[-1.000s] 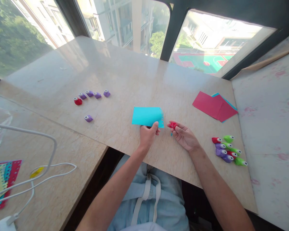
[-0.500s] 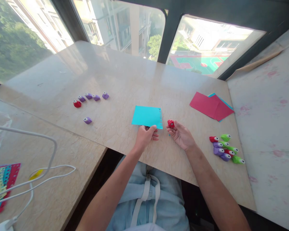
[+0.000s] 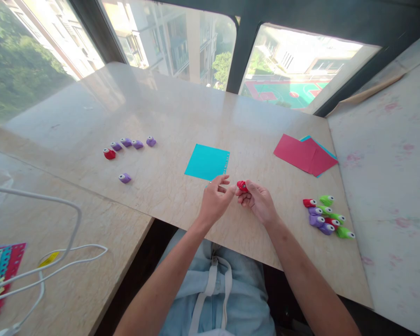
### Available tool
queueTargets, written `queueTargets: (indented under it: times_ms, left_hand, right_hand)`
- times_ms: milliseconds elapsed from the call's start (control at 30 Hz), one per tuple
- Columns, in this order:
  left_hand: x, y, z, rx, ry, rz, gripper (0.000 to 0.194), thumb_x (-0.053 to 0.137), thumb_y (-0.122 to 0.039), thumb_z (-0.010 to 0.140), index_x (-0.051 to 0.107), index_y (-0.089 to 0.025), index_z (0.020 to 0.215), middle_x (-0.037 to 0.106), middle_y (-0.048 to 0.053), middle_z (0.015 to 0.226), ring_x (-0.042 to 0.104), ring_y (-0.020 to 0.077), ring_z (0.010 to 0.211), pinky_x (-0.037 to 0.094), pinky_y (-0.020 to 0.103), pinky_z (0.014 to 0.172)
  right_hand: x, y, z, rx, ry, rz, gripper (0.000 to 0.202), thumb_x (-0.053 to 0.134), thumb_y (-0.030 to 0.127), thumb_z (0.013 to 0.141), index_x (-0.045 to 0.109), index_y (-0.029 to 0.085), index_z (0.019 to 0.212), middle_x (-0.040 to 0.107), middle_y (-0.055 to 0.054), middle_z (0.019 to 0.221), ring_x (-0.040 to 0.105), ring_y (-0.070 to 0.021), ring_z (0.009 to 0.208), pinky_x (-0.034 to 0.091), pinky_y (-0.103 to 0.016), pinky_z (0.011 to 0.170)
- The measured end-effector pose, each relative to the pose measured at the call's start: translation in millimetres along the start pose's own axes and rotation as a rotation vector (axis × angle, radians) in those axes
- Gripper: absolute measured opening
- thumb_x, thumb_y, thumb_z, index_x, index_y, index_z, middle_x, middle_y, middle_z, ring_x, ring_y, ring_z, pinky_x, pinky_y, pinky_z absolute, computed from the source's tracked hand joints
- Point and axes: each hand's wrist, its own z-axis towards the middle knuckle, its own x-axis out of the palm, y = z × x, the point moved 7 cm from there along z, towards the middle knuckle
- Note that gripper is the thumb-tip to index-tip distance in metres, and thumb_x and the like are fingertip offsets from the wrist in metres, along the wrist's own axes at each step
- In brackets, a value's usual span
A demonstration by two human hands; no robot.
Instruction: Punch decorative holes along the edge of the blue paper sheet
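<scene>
A blue paper lies on the table, with a row of small punched holes along its right edge. Just below its lower right corner is my left hand, fingers apart and nothing held, its thumb close to the right hand's fingers. Between thumb and fingers my right hand grips a small red punch, to the right of the paper. Several purple punches and a red one sit at the left of the table.
Red sheets over a blue one lie at the right. Below them is a cluster of green, purple and red punches. At the left are a white cable and punched coloured sheets. Windows border the back.
My left hand has let go of the blue paper, which now lies flat and turned slightly, farther left. My right hand has moved left and a little nearer to me with the red punch.
</scene>
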Motion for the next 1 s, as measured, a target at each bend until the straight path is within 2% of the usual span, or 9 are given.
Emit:
queueTargets:
  times_ms: [100,200,333,433,633,733,833,1000]
  left_hand:
    - [16.1,8.8,6.9,0.012,0.126,-0.049,0.047,0.066,-0.037,0.082,0.061,-0.012,0.122,0.067,0.012,0.107,0.065,0.0147,0.078,0.055,0.024,0.064]
    - [23.9,11.1,4.7,0.020,0.199,-0.160,0.038,0.062,-0.037,0.086,0.067,-0.014,0.115,0.070,0.010,0.103,0.066,0.0162,0.082,0.055,0.025,0.068]
    - [21.2,6.5,1.8,0.051,0.178,-0.213,0.031,0.061,-0.035,0.087,0.071,-0.015,0.110,0.071,0.008,0.104,0.066,0.0157,0.084,0.053,0.024,0.072]
    - [21.5,4.6,2.1,0.069,0.200,-0.212,0.031,0.062,-0.034,0.087,0.072,-0.015,0.109,0.071,0.007,0.103,0.065,0.0142,0.081,0.052,0.023,0.072]
    - [19.2,7.4,3.7,0.083,0.213,-0.124,0.033,0.060,-0.036,0.089,0.072,-0.015,0.112,0.072,0.006,0.094,0.063,0.0147,0.079,0.050,0.025,0.072]
    - [19.2,4.1,3.6,0.133,0.236,-0.071,0.029,0.055,-0.032,0.093,0.073,-0.017,0.111,0.071,0.007,0.103,0.064,0.0169,0.092,0.049,0.030,0.085]
    - [16.5,4.0,4.1,0.168,0.202,-0.047,0.026,0.057,-0.029,0.092,0.073,-0.020,0.110,0.067,0.008,0.119,0.060,0.0195,0.112,0.045,0.035,0.100]
    - [16.6,10.1,3.1,0.192,0.165,-0.009,0.027,0.058,-0.028,0.090,0.072,-0.019,0.112,0.064,0.008,0.124,0.059,0.0201,0.117,0.044,0.036,0.104]
  right_hand:
    - [1.5,0.4,-3.1,-0.007,0.024,-0.033,0.040,0.069,0.052,0.084,0.070,0.013,0.093,0.066,-0.006,0.074,0.059,-0.0115,0.056,0.043,-0.017,0.044]
    - [1.2,0.5,-4.9,-0.011,0.033,-0.068,0.037,0.069,0.048,0.085,0.071,0.014,0.098,0.066,-0.005,0.072,0.059,-0.0115,0.056,0.043,-0.017,0.045]
    - [1.4,0.1,-5.7,-0.008,0.044,-0.101,0.035,0.069,0.044,0.086,0.070,0.014,0.105,0.066,-0.005,0.071,0.058,-0.0123,0.057,0.044,-0.018,0.046]
    - [1.5,0.0,-5.2,-0.014,0.040,-0.122,0.031,0.069,0.041,0.084,0.071,0.014,0.100,0.065,-0.004,0.067,0.057,-0.0120,0.055,0.043,-0.018,0.046]
    - [-1.0,-2.6,-3.5,-0.028,0.016,-0.145,0.032,0.070,0.037,0.083,0.070,0.013,0.104,0.067,-0.005,0.074,0.060,-0.0129,0.058,0.045,-0.019,0.046]
    - [-2.3,-3.7,-3.3,-0.037,0.003,-0.171,0.033,0.071,0.038,0.083,0.071,0.014,0.106,0.068,-0.005,0.075,0.060,-0.0133,0.059,0.046,-0.019,0.046]
    - [-2.6,-3.2,-3.7,-0.054,-0.017,-0.219,0.035,0.071,0.039,0.082,0.072,0.014,0.106,0.068,-0.006,0.075,0.062,-0.0147,0.060,0.049,-0.020,0.047]
    - [-2.3,-3.6,-4.8,-0.053,-0.067,-0.240,0.038,0.072,0.041,0.080,0.072,0.014,0.108,0.071,-0.006,0.078,0.066,-0.0173,0.062,0.057,-0.026,0.055]
